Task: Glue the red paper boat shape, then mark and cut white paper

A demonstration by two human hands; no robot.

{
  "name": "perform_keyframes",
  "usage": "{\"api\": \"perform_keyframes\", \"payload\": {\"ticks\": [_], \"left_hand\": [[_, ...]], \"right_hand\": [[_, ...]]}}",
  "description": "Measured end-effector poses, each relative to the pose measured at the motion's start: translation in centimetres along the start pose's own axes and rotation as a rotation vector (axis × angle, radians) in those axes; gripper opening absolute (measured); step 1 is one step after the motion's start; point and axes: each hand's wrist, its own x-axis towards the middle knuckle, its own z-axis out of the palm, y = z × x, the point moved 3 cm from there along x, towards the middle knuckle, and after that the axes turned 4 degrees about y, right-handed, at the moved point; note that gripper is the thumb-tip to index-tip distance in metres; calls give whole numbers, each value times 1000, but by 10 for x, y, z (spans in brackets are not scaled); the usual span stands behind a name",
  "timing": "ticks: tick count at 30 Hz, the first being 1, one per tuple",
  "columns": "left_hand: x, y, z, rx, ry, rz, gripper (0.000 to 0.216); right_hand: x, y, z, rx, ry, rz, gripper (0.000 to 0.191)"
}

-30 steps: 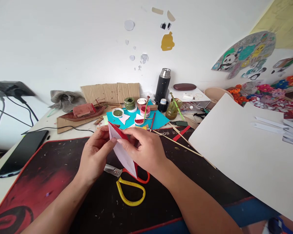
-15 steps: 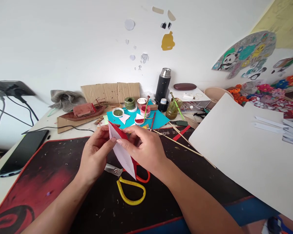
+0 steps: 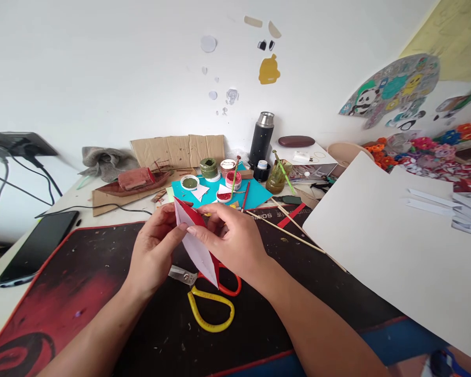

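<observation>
Almost nothing moved; left hand, right hand clamp fingers on pointed red-and-white paper; light, even pinch best.

"SO…" lettering on mat

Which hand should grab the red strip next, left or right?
Probably the right hand: it's nearer the red strip, while the left hand is farther across. Both hold the red and white paper, so the right would first have to let go.
</observation>
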Motion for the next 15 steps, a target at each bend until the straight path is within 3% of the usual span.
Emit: {"api": "perform_keyframes", "payload": {"ticks": [15], "left_hand": [[0, 4, 3, -13, 39, -7, 30]], "right_hand": [[0, 1, -1, 52, -35, 50, 30]]}}
